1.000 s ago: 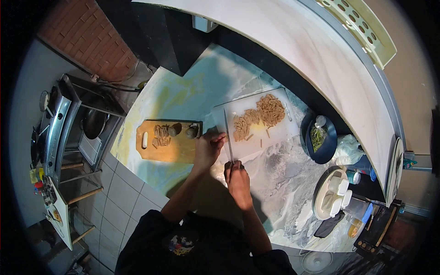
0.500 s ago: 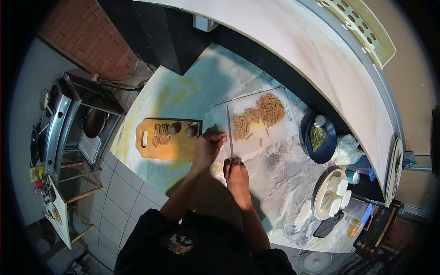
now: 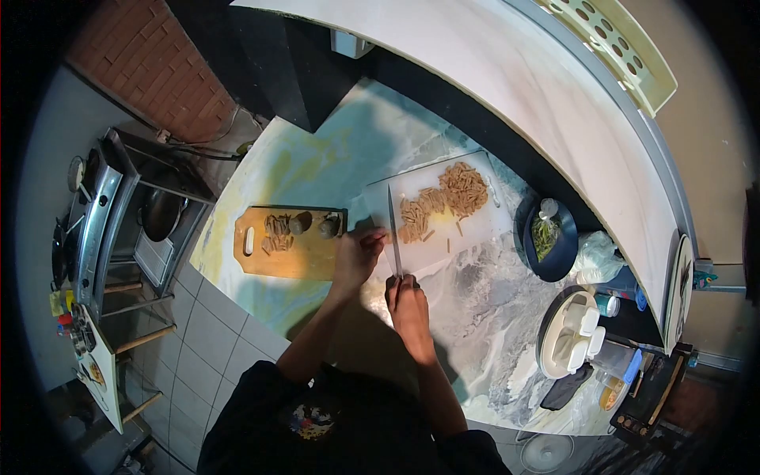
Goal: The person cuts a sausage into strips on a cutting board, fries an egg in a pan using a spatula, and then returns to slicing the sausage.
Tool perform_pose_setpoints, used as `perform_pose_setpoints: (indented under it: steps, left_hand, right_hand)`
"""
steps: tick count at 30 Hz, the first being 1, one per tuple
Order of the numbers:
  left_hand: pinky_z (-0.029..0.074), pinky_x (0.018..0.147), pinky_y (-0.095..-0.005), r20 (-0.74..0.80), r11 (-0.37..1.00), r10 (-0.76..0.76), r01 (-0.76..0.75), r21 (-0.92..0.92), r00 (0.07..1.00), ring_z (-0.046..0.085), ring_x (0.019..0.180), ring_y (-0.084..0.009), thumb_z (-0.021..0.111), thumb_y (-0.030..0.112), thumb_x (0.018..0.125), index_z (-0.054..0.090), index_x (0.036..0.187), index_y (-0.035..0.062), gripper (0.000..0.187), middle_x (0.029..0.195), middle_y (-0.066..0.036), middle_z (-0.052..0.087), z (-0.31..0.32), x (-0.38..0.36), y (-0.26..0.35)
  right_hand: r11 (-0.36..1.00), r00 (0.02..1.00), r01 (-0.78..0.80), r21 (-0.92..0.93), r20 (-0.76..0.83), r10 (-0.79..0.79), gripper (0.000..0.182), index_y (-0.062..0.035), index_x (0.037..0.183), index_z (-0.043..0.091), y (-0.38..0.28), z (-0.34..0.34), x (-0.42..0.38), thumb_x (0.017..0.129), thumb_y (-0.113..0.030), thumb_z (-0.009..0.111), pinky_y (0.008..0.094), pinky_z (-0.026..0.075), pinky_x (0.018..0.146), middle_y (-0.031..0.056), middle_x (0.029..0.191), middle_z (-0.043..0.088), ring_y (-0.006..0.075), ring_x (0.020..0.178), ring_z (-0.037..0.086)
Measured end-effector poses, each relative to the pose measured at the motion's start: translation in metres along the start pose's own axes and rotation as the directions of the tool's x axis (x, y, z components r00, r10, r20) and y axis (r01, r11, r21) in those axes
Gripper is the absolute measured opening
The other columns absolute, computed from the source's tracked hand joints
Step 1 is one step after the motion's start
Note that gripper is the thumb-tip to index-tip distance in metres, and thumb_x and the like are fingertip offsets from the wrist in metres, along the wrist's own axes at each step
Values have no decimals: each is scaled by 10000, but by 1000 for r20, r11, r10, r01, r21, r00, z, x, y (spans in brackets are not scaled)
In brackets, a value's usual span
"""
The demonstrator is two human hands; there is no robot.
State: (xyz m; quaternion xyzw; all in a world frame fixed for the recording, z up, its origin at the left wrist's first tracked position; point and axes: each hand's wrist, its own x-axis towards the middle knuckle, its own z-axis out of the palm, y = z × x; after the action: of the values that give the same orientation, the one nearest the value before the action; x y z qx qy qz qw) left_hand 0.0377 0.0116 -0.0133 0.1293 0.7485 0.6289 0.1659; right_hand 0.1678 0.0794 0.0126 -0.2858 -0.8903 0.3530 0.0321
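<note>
My right hand (image 3: 408, 305) is wrapped round the handle of a knife (image 3: 394, 229), whose long blade points away from me over the left part of a white cutting board (image 3: 487, 224). Close to the blade's left side, my left hand (image 3: 360, 255) has its fingers pinched together at the board's edge; what they hold is too small to make out. Right of the blade lie brown cut strips (image 3: 414, 222), with a bigger heap of strips (image 3: 463, 190) farther back. A wooden board (image 3: 297, 264) left of my hands carries more strips (image 3: 277, 233) and dark rounded pieces (image 3: 328, 228).
A dark blue bowl (image 3: 568, 265) with a bag of green vegetables (image 3: 546, 236) stands to the right. Nearer me are a tray with white containers (image 3: 566, 348) and a dark cloth (image 3: 567, 388). A raised ledge (image 3: 507, 71) curves along the back. A stove (image 3: 107, 198) stands at left.
The knife's tip has shifted very slightly left, and the whole view has moved a little. Both hands keep nearly the same place and grip.
</note>
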Motion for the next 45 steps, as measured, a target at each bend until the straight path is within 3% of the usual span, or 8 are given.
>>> perform_pose_setpoints:
  steps: [14, 17, 19, 26, 28, 31, 34, 45]
  left_hand:
    - [528, 667, -281, -34, 997, 80, -79, 23, 996, 682, 734, -183, 643, -34, 771, 694, 940, -17, 178, 837, -177, 691, 3, 3, -15]
    - [515, 626, -292, -9, 983, 134, -132, 127, 991, 676, 694, -198, 648, -31, 763, 699, 927, -9, 174, 813, -193, 678, 2, 4, -11]
    - [507, 610, -304, -20, 983, 151, -148, 108, 988, 669, 666, -215, 650, -20, 760, 705, 924, 9, 176, 792, -189, 672, 3, 5, -12]
    - [504, 608, -299, -43, 968, 197, -188, 164, 979, 667, 657, -211, 649, 0, 765, 708, 920, 14, 166, 776, -182, 672, 5, 4, -14]
    - [506, 607, -300, -23, 976, 174, -169, 136, 984, 671, 662, -207, 645, -10, 763, 703, 931, 8, 179, 785, -191, 672, 4, 3, -13]
    - [516, 623, -299, -23, 986, 57, -52, 160, 998, 678, 679, -206, 641, -22, 762, 696, 946, -7, 192, 799, -183, 683, 3, 0, 2]
    - [524, 638, -295, -22, 989, 77, -73, 128, 997, 686, 706, -199, 639, -27, 766, 688, 952, -29, 192, 807, -176, 691, 2, -1, 4]
    - [535, 670, -264, -19, 998, 34, -33, 47, 999, 691, 764, -168, 646, -10, 801, 676, 943, -52, 152, 825, -157, 701, 4, -1, 0]
  right_hand:
    - [1000, 999, -5, 11, 34, 5, 253, 76, 874, 524, -2, -2, 3, 928, -168, 486, 494, 481, 620, 294, 759, 583, 455, 720, 585]
    - [999, 997, -37, 0, 74, 37, 239, 63, 910, 544, -3, -1, 5, 914, -172, 502, 494, 491, 633, 291, 770, 586, 451, 737, 593]
    - [998, 999, 14, -53, 48, -11, 211, 83, 851, 491, -4, 1, 8, 899, -123, 491, 520, 446, 586, 307, 733, 578, 475, 686, 577]
    - [1000, 999, -10, -8, -48, 10, 212, 71, 882, 497, -3, 5, 8, 897, -141, 498, 524, 449, 597, 313, 740, 580, 487, 699, 572]
    - [997, 999, -39, -71, -35, 37, 244, 63, 921, 521, -2, 6, 5, 905, -180, 505, 492, 498, 627, 272, 769, 600, 431, 718, 608]
    - [997, 998, -29, -72, -51, 25, 243, 55, 898, 522, -2, 6, 2, 924, -183, 481, 490, 496, 609, 270, 746, 600, 429, 689, 606]
    - [1000, 997, 17, -8, -71, -18, 206, 65, 866, 494, 0, 5, 0, 914, -136, 482, 510, 449, 572, 301, 716, 580, 478, 670, 571]
    - [999, 999, 6, -47, -39, -7, 236, 61, 862, 518, -3, 3, 2, 904, -171, 508, 497, 481, 595, 288, 751, 594, 449, 685, 595]
